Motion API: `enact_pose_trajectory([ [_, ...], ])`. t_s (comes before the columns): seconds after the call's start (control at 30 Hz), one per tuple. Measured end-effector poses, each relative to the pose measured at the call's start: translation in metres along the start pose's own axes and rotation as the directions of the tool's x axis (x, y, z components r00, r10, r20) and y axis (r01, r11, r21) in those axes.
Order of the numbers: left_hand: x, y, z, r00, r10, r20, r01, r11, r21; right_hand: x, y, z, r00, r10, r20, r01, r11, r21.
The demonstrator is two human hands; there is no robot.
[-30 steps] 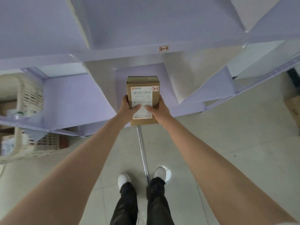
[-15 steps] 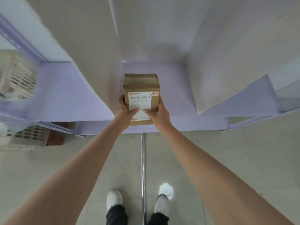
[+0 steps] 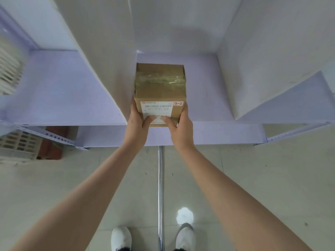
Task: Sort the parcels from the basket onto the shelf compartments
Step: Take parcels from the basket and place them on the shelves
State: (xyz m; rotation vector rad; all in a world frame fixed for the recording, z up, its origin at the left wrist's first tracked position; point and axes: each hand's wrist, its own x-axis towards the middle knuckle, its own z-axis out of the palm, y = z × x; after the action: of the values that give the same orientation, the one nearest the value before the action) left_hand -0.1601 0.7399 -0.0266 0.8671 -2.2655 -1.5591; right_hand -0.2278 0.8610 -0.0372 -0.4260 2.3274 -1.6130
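Far left of the grip: white slatted basket (image 3: pixel 9 73), blurred, at the shelf's end. Left divider panel (image 3: pixel 108 69) stands just beside the left hand (image 3: pixel 138 122), which grips the parcel's near left edge, thumb on the shipping label (image 3: pixel 157 110). Cardboard parcel (image 3: pixel 160 87), taped on top, sits between both hands inside the middle shelf compartment (image 3: pixel 203 98), marked "2-2". Below the grip: chrome pole (image 3: pixel 159 178). Right hand (image 3: pixel 181 127) grips the near right edge, thumb on the label. Full contact with the compartment floor: cannot tell.

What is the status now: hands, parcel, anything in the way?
Left hand and right hand both grip parcel. Parcel marked 2-2, at compartment front, beside divider. No obstacle seen.
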Motion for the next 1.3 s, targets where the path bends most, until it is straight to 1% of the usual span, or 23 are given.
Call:
enact_pose_trajectory([
  [0.13, 0.016, 0.003, 0.003, 1.000, -0.003, -0.021, 0.003, 1.000, 0.011, 0.017, -0.002, 0.001, 1.000, -0.001, -0.003, 0.001, 1.000, 0.016],
  [0.27, 0.036, 0.009, 0.008, 0.999, -0.017, -0.044, 0.017, 1.000, -0.014, 0.037, -0.001, 0.008, 0.999, -0.010, -0.031, 0.011, 1.000, 0.028],
  [0.33, 0.046, 0.010, 0.012, 0.997, -0.019, -0.079, 0.017, 1.000, -0.026, 0.046, -0.001, 0.012, 0.999, -0.011, -0.047, 0.013, 0.999, 0.038],
  [0.47, 0.067, 0.013, 0.021, 0.984, -0.066, -0.163, 0.049, 0.993, -0.105, 0.067, -0.003, 0.018, 0.998, -0.032, -0.062, 0.036, 0.998, 0.055],
  [0.57, 0.084, 0.017, 0.026, 0.975, -0.072, -0.210, 0.034, 0.983, -0.180, 0.090, -0.005, 0.021, 0.998, -0.044, -0.053, 0.048, 0.997, 0.065],
  [0.67, 0.101, 0.024, 0.030, 0.966, -0.020, -0.258, -0.028, 0.984, -0.178, 0.114, -0.010, 0.026, 0.998, -0.029, -0.053, 0.033, 0.997, 0.071],
  [0.8, 0.132, 0.028, 0.035, 0.947, -0.002, -0.321, -0.066, 0.977, -0.203, 0.147, -0.016, 0.030, 0.999, 0.009, -0.039, -0.006, 0.995, 0.095],
  [0.97, 0.169, 0.029, 0.037, 0.943, 0.035, -0.331, -0.091, 0.983, -0.157, 0.185, -0.019, 0.036, 0.999, 0.027, -0.025, -0.025, 0.997, 0.077],
  [1.07, 0.195, 0.026, 0.031, 0.945, 0.081, -0.317, -0.102, 0.993, -0.053, 0.204, -0.026, 0.041, 0.999, 0.040, -0.035, -0.038, 0.998, 0.057],
  [1.13, 0.208, 0.025, 0.029, 0.949, 0.077, -0.307, -0.086, 0.996, -0.015, 0.213, -0.028, 0.046, 0.998, 0.039, -0.041, -0.037, 0.999, 0.033],
  [1.3, 0.220, 0.018, 0.035, 0.925, 0.097, -0.366, -0.091, 0.995, 0.032, 0.224, -0.024, 0.050, 0.998, 0.046, -0.045, -0.045, 0.998, 0.034],
])
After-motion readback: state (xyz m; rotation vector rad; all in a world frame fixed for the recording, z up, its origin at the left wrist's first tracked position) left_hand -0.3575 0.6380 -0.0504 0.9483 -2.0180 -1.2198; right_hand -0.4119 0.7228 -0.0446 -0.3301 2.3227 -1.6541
